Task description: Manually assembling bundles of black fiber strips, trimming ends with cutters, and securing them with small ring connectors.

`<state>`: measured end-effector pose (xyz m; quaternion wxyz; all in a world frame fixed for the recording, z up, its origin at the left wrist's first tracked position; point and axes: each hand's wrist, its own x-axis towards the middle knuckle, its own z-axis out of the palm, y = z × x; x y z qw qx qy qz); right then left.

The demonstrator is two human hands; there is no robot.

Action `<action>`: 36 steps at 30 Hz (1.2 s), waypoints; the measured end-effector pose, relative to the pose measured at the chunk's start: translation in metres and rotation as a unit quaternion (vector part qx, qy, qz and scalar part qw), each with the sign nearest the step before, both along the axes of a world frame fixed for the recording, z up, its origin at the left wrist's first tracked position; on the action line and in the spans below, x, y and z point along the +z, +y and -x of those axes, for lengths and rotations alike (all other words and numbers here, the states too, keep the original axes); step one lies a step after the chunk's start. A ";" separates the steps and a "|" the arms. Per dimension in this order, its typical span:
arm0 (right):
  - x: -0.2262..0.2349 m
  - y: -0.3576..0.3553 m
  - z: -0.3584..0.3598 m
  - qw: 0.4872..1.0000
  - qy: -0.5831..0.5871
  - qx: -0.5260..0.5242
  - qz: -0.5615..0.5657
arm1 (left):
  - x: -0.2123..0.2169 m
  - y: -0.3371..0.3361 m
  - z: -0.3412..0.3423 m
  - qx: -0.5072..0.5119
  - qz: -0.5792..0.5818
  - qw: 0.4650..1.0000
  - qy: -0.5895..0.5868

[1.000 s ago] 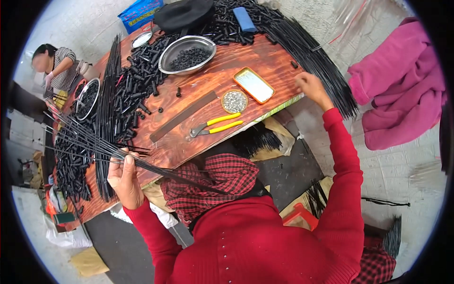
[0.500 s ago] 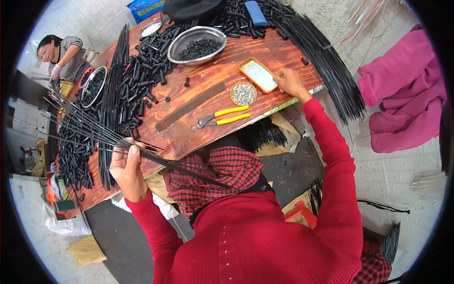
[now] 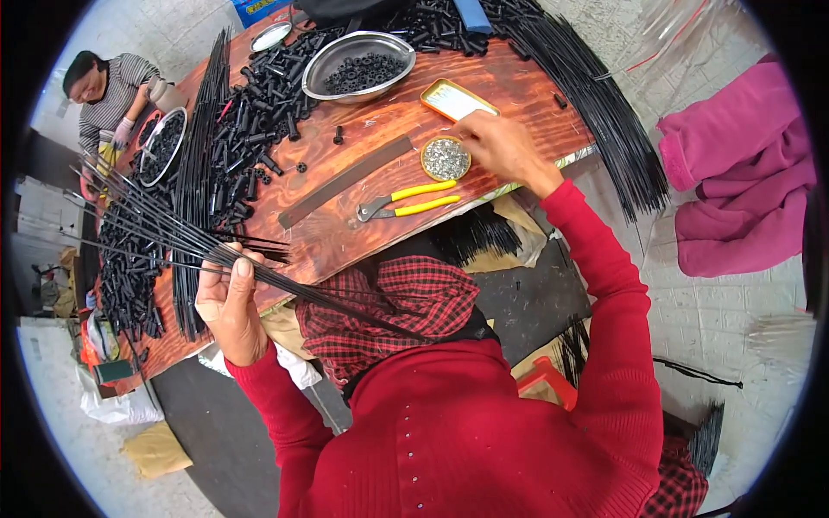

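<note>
My left hand [image 3: 231,302] grips a fanned bundle of thin black rods [image 3: 181,235] between thumb and fingers, off the table's near edge. The rods spread toward the upper left, and their other ends slant down over my lap. My right hand [image 3: 501,145] is above the table with its fingers pinched together, between a round yellow-rimmed dish [image 3: 446,180] of small silvery metal pieces and an orange-rimmed rectangular tray [image 3: 452,98] with a whitish inside. Whatever the fingertips hold is too small to see. Cutting pliers with yellow handles [image 3: 423,190] lie nearby.
A dark flat bar [image 3: 345,183] lies mid-table. Beyond it stand a metal bowl [image 3: 345,99] of black rings and a heap of black tubular parts [image 3: 257,112]. Long black rods [image 3: 604,104] overhang the right edge. A co-worker [image 3: 121,86] in stripes works at the far left.
My right hand has moved left from the tray's right end to beside the round dish. My left hand keeps its grip on the rods. The co-worker's posture has shifted.
</note>
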<state>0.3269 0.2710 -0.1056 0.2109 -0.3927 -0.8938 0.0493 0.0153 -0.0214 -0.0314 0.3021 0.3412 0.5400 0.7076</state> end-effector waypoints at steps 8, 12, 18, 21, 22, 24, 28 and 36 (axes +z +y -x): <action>0.006 -0.011 0.000 0.976 -0.078 0.156 0.132 | 0.002 -0.006 -0.004 -0.001 0.003 1.000 -0.001; 0.001 -0.003 0.008 0.974 -0.093 0.166 0.127 | 0.000 -0.009 -0.006 0.001 -0.002 1.000 0.005; 0.003 0.001 0.013 0.958 -0.099 0.193 0.185 | 0.002 -0.013 -0.006 0.008 -0.005 1.000 0.000; 0.002 0.006 0.014 0.959 -0.082 0.218 0.161 | -0.001 -0.012 -0.003 -0.002 -0.006 1.000 -0.001; 0.001 0.007 0.014 0.959 -0.082 0.217 0.161 | -0.002 -0.012 -0.002 -0.009 -0.005 1.000 0.002; -0.002 0.008 0.015 0.973 -0.079 0.167 0.141 | -0.003 -0.012 -0.001 -0.009 -0.002 1.000 0.004; -0.005 0.012 0.020 0.978 -0.065 0.154 0.124 | -0.004 -0.010 -0.002 -0.014 0.000 1.000 0.000; -0.019 0.016 0.031 0.984 -0.037 0.128 0.120 | 0.000 -0.007 -0.006 -0.004 0.003 1.000 -0.002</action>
